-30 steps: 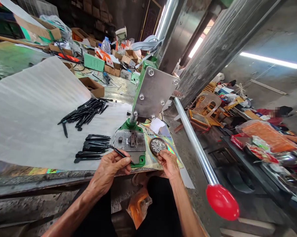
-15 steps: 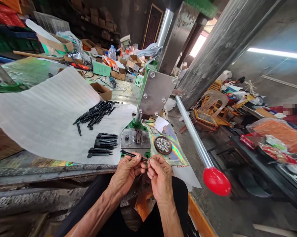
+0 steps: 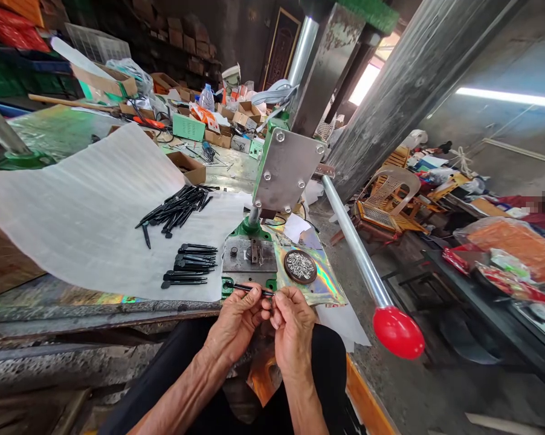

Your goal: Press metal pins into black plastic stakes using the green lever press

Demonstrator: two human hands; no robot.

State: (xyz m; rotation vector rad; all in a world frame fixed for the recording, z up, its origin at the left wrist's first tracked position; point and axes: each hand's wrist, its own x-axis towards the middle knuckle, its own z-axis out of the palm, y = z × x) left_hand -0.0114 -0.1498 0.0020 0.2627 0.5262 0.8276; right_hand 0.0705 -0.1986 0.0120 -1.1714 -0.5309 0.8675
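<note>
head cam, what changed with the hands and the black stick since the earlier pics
The right hand has left the round dish of silver bits and moved left to the black stick, which the left hand holds; its fingertips now meet the stick's end. The dish, the holographic sheet and the rows of black sticks stayed put.

L hand (image 3: 236,323) & R hand (image 3: 293,326) – close together, both pinching

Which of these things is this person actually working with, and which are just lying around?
Working with:
left hand and right hand, both on a slim black stick
loose black sticks
green hand press
round dish of silver bits

Lying around:
cardboard box
plastic water bottle
plastic chair
</note>
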